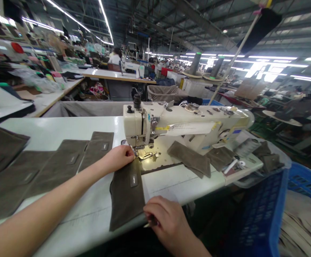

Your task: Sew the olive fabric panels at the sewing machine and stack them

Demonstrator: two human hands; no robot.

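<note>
A brown fabric piece (126,200) with a small label (134,180) lies on the sewing machine's bed, its far end by the needle and presser foot (138,151). My left hand (123,156) is closed in a pinch at that far end, close beside the needle. At the near right edge of the piece, my right hand (167,217) is closed, fingertips touching or almost touching the fabric. A small pale tip (147,225) pokes out under its fingers; what it belongs to is mostly hidden. The white sewing machine (184,121) stands just beyond both hands.
Several labelled brown pieces (64,162) lie overlapping on the left of the table (48,125). Unlabelled brown scraps (191,159) rest right of the needle. A blue crate (262,214) stands at the right, below the table edge. Thread cones (195,64) rise behind the machine.
</note>
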